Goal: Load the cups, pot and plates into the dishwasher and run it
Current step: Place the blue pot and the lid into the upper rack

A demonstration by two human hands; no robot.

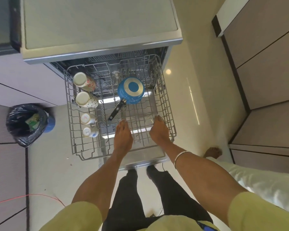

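Person in short yellow-green sleeves and dark trousers

Both arms are bare below short, pale yellow-green sleeves [80,215]. A thin silver bangle [182,156] circles the right forearm just above the wrist. The left hand [123,139] and right hand [158,130] wear no gloves or rings that can be made out. Black trousers [128,197] cover the legs down to the feet.

The grey wire rack [70,114] looks coated and matt, the upturned blue pot [131,90] glossy enamel with a dull metal base, the four cups [87,99] probably glazed ceramic, the bin liner [23,124] shiny black plastic.
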